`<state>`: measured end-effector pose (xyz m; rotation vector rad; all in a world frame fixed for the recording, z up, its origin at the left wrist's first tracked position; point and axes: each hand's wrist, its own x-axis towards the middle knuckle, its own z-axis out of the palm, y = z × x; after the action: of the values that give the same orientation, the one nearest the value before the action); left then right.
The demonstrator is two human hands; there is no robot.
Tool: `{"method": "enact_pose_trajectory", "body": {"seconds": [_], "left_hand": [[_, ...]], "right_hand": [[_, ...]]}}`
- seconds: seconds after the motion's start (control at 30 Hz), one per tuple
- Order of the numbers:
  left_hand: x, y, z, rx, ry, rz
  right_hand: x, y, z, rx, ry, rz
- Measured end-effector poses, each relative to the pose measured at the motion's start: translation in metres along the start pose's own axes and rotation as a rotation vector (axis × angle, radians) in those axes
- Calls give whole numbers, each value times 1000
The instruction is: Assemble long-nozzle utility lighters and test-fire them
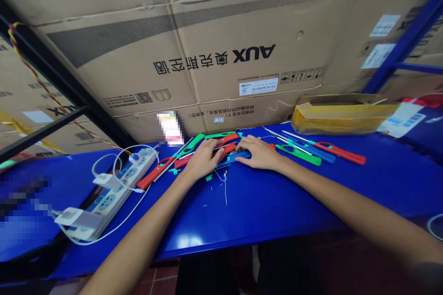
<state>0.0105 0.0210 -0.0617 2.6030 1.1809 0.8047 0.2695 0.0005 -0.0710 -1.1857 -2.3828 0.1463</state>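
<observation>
Several long-necked gas lighters lie in a loose heap on the blue tabletop, with both hands over them. My left hand [203, 159] is curled low at the heap, thumb and fingers drawn together. A red lighter [227, 150] and the left end of a blue lighter [234, 158] touch or nearly touch its thumb; what it grips is hidden. My right hand [258, 153] bends its fingers around the right part of the blue lighter. Left of the hands, a red lighter [152, 177] and a green lighter [193, 144] lie slanted, with a metal rod beside them.
More lighters, including a green one [302, 154] and a red one [341, 153], lie to the right. A power strip [119, 193] with chargers and white cables occupies the left. Behind stand a large carton [207, 23], a lit phone [170, 128] and a yellow-taped box [335, 115].
</observation>
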Motion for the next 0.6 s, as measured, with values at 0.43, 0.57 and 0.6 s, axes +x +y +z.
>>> {"method": "enact_pose_trajectory", "body": {"seconds": [0.43, 0.57, 0.6], "left_hand": [[1, 3, -8, 16, -187, 172], [0, 6, -13, -4, -156, 143], [0, 6, -14, -4, -153, 139]], "right_hand": [[1, 6, 0, -102, -58, -186], [3, 9, 1, -104, -31, -197], [4, 9, 1, -96, -28, -191]]}}
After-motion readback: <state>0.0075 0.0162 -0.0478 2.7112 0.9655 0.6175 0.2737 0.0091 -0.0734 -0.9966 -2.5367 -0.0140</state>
